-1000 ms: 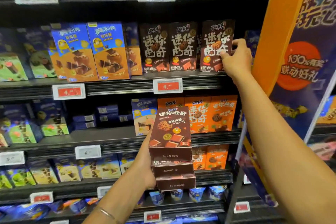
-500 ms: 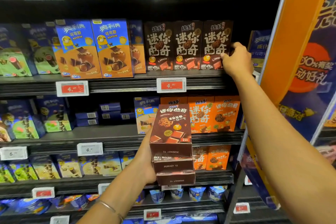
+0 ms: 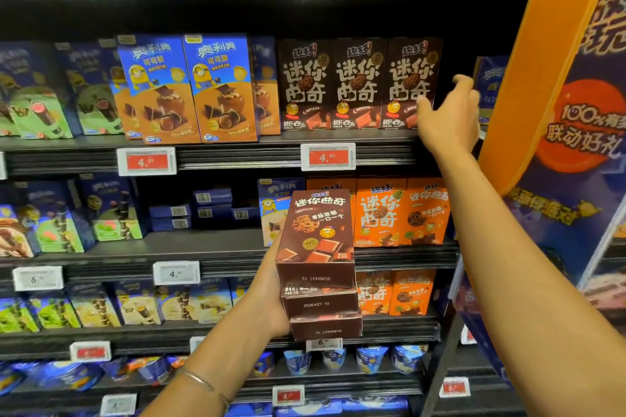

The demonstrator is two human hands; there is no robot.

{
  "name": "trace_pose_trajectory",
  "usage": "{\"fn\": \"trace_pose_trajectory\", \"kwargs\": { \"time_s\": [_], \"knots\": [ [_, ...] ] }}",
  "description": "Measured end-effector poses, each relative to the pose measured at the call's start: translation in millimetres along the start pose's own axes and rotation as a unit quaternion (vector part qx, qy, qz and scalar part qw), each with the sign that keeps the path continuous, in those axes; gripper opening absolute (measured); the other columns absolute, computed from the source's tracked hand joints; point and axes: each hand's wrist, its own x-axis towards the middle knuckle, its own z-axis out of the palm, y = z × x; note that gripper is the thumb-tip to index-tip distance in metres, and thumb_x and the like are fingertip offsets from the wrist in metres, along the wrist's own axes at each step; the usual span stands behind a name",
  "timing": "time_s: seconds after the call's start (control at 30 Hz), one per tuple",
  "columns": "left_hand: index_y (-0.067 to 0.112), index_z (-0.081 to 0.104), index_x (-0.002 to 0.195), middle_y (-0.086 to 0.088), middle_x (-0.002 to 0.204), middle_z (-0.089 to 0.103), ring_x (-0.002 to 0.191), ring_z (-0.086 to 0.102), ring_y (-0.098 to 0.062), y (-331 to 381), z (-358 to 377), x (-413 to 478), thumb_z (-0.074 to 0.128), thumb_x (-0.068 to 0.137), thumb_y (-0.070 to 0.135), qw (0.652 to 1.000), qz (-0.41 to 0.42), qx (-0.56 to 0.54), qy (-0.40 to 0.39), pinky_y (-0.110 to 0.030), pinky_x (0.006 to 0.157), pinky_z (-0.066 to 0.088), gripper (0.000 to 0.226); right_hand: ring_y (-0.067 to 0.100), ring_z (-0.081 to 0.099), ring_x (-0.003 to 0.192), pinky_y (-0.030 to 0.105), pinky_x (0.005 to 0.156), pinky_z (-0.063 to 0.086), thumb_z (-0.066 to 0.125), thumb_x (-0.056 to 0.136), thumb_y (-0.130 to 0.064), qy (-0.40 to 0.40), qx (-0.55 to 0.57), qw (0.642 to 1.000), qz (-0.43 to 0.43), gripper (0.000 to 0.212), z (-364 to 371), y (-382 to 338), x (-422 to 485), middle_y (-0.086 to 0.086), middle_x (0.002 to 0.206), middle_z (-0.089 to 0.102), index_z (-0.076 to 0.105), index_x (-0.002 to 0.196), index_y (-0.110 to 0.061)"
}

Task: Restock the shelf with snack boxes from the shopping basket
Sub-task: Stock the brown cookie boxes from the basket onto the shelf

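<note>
Brown snack boxes, a stack of three, sat gripped in my left hand, low and near. My right hand hung empty, fingers loose, just beside the matching row on the shelf. Restocking seemed midway; next, that hand needed the stack's top box.

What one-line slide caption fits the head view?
Left hand holds three stacked brown snack boxes; open right hand by the shelved brown box row.

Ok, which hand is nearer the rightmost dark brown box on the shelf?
Right. The right hand, open, is just right of the rightmost dark brown box; the left hand is far below, gripping a stack of boxes.
</note>
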Motion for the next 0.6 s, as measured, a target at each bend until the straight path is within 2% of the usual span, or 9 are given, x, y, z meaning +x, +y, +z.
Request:
{"fn": "trace_pose_trajectory", "kwargs": {
  "time_s": [0.07, 0.17, 0.23, 0.3, 0.37, 0.47, 0.53, 0.6],
  "knots": [
    [0.011, 0.085, 0.086, -0.016, 0.098, 0.079, 0.082, 0.077, -0.036, -2, -3, -1, 0.069, 0.085, 0.072, 1.0, 0.003, -0.001, 0.001, -0.05, 0.08, 0.062, 0.064, 0.027, 0.049, 0.13, 0.047, 0.106, 0.044, 0.062, 0.094, -0.044, 0.035, 0.069, 0.997, -0.016, 0.059, -8, -7, -28, 0.008, 0.141, 0.05, 0.042, 0.143, -0.017],
    [0.013, 0.085, 0.097, -0.015, 0.106, 0.079, 0.088, 0.078, -0.036, -3, -6, -4, 0.064, 0.087, 0.077, 1.0, 0.024, 0.014, 0.001, -0.049, 0.079, 0.061, 0.068, 0.016, 0.057, 0.111, 0.032, 0.095, 0.05, 0.063, 0.092, -0.039, 0.04, 0.21, 0.976, -0.032, 0.041, -17, -16, -88, 0.004, 0.124, 0.056, 0.051, 0.126, -0.018],
    [0.015, 0.08, 0.113, -0.016, 0.116, 0.077, 0.099, 0.077, -0.038, -5, -9, -6, 0.062, 0.086, 0.079, 0.999, 0.043, 0.025, 0.009, -0.05, 0.087, 0.06, 0.072, -0.002, 0.058, 0.093, 0.014, 0.08, 0.049, 0.065, 0.093, -0.033, -0.03, 0.286, 0.958, -0.019, 0.03, -19, -18, -130, 0.002, 0.111, 0.061, 0.055, 0.118, -0.017],
    [0.016, 0.076, 0.123, -0.017, 0.122, 0.076, 0.105, 0.076, -0.038, -6, -13, -8, 0.062, 0.085, 0.081, 0.998, 0.054, 0.029, 0.011, -0.051, 0.088, 0.06, 0.077, -0.011, 0.056, 0.082, 0.006, 0.071, 0.045, 0.067, 0.095, -0.029, -0.115, 0.304, 0.946, 0.006, 0.022, -16, -14, -167, -0.006, 0.099, 0.061, 0.058, 0.112, -0.017],
    [0.016, 0.074, 0.125, -0.018, 0.123, 0.075, 0.105, 0.076, -0.038, -7, -17, -10, 0.06, 0.087, 0.079, 0.997, 0.07, 0.025, 0.014, -0.049, 0.081, 0.063, 0.075, -0.01, 0.059, 0.083, 0.011, 0.073, 0.049, 0.069, 0.094, -0.031, -0.208, 0.297, 0.93, 0.055, 0.023, -9, -9, -195, -0.007, 0.099, 0.061, 0.057, 0.11, -0.02],
    [0.016, 0.078, 0.121, -0.019, 0.122, 0.075, 0.106, 0.076, -0.038, -9, -24, -10, 0.054, 0.089, 0.08, 0.995, 0.091, 0.016, 0.026, -0.047, 0.078, 0.063, 0.076, 0.013, 0.072, 0.092, 0.04, 0.088, 0.058, 0.072, 0.091, -0.042, -0.386, 0.286, 0.855, 0.194, 0.04, 0, -5, -218, 0.002, 0.106, 0.071, 0.052, 0.121, -0.022],
    [0.017, 0.083, 0.11, -0.018, 0.119, 0.077, 0.1, 0.078, -0.036, -10, -29, -11, 0.053, 0.089, 0.08, 0.993, 0.111, 0.019, 0.035, -0.045, 0.073, 0.064, 0.073, 0.016, 0.075, 0.089, 0.039, 0.086, 0.058, 0.071, 0.09, -0.047, -0.441, 0.273, 0.829, 0.21, 0.045, 1, -3, -223, 0.002, 0.101, 0.077, 0.058, 0.119, -0.015],
    [0.018, 0.082, 0.111, -0.018, 0.119, 0.077, 0.103, 0.077, -0.036, -9, -35, -13, 0.054, 0.088, 0.08, 0.988, 0.142, 0.037, 0.046, -0.048, 0.081, 0.063, 0.072, 0.017, 0.076, 0.087, 0.035, 0.08, 0.059, 0.068, 0.093, -0.049, -0.473, 0.264, 0.82, 0.183, 0.043, 0, -3, -223, 0.001, 0.094, 0.079, 0.065, 0.108, -0.008]
  ]
}}
